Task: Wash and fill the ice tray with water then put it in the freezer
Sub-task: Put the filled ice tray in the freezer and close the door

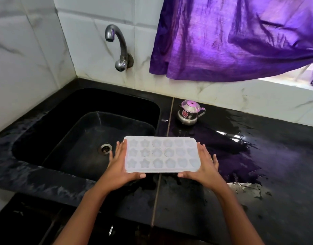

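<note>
**Item: ice tray point(162, 154).** White, with three rows of moulded cavities, star shapes at the left and rounder shapes to the right, open side up. It was held roughly level in the air. Its left end was over the right part of the sink point(51, 121) and its right end over the wet tabletop point(268, 183). Its long axis ran left to right, across the body. Whether the cavities held water could not be told.

**Holders.** The left hand point(119, 167) clasped the left short end and the right hand point(203, 167) the right short end. On each, the fingers lay along the end and the thumb was hooked onto the near long edge. Both hands were clamped on the tray, and neither was free.

**Governing relation.** The tap point(117, 45) stood on the far wall, up and to the left of the tray, with its spout over the far left of the basin. The drain point(105, 148) lay just left of the left hand. Judged from this, the tray had to travel far and leftward to come under the spout. The left hand was the nearer to the tap.

**Also present.** A small steel pot point(189, 113) with a lid stood on the tabletop beyond the tray. A purple curtain point(231, 38) hung at the far right.
</note>
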